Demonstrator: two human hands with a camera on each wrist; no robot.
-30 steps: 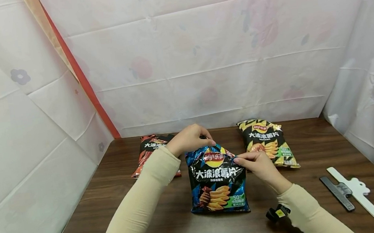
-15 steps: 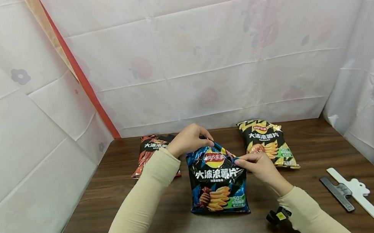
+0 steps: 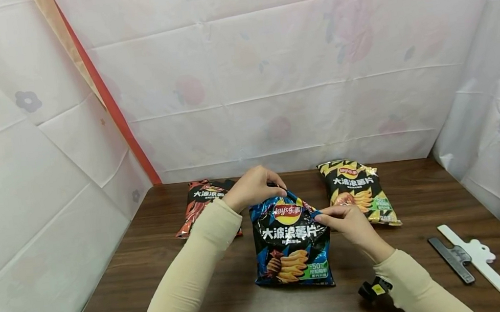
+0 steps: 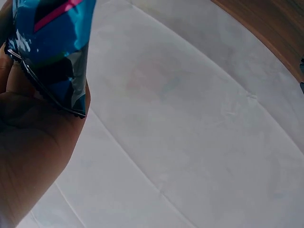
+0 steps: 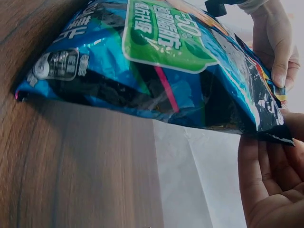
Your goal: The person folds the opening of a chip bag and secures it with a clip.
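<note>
A blue and black bag of potato chips (image 3: 291, 241) stands upright near the middle of the table, its front turned to me. My left hand (image 3: 255, 187) pinches its upper left corner. At the upper right corner, the thumb and fingers of my right hand (image 3: 349, 224) pinch the bag. Between the two hands its top edge slants down to the right and looks folded over. In the left wrist view, the crimped edge of the chip bag (image 4: 57, 61) lies against the palm. The right wrist view shows the bag (image 5: 156, 71) from its side, its lower end on the table.
A red chip bag (image 3: 197, 205), partly behind the left arm, lies at the back left. A yellow and black chip bag (image 3: 358, 192) lies at the back right. A grey clip (image 3: 451, 259) and a white clip (image 3: 477, 259) lie at the right. White curtains (image 3: 268, 71) surround the table.
The strip along the bag's top edge between the hands shows more plainly and looks straighter than a second ago. Both hands keep their hold and have barely moved.
</note>
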